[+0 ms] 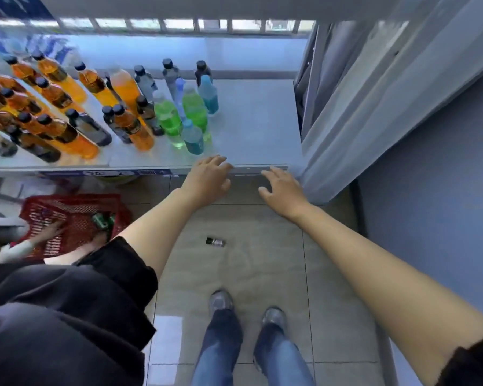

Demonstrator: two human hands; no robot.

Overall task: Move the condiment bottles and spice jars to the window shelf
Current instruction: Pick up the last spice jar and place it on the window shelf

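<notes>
Both hands reach forward with nothing in them. The left hand (208, 178) lies palm down, fingers loosely spread, its fingertips on the front edge of the shelf (257, 121). The right hand (283, 188) hovers just beside it, fingers relaxed and open, close to the same edge and next to the curtain (374, 107).

Just beyond the left fingertips stands a blue bottle (193, 137), nearest of a cluster with two green bottles (168, 118) behind it and another blue one farther back. Left of that cluster, orange bottles (131, 126) with black caps fill the shelf in rows, mixed with a few dark ones. The stretch of shelf ahead of the right hand is bare.

Below the hands, on the floor tiles between the two forearms, a small jar (215, 242) lies on its side. Down and left of the left arm sits a red basket (76, 218) holding a green-labelled bottle (102, 220); another person's hand (52, 228) rests on its mesh.
</notes>
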